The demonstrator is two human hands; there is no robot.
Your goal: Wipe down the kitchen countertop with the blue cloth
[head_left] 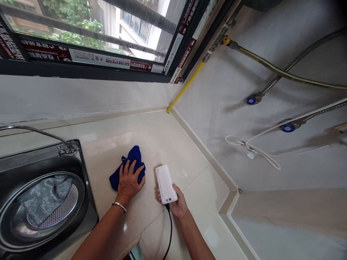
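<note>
On the pale countertop [130, 130], my left hand [130, 181] lies palm down over a crumpled dark blue cloth [135, 154]. Its fingers are spread across the cloth, which shows beyond and beside them. My right hand [179, 203] is closed around a white power bank [166, 183], with the thumb along its right edge and fingertips showing at its left. A black cable [170, 225] is plugged into the power bank's near end and runs down out of view.
At the left is a metal sink [89, 196] with a faucet [67, 148]. A round strainer basin [81, 196] in it holds a grey cloth [45, 198]. A yellow pipe [187, 85] rises at the corner. Hoses, valves and a looped white cord [260, 146] hang along the right wall.
</note>
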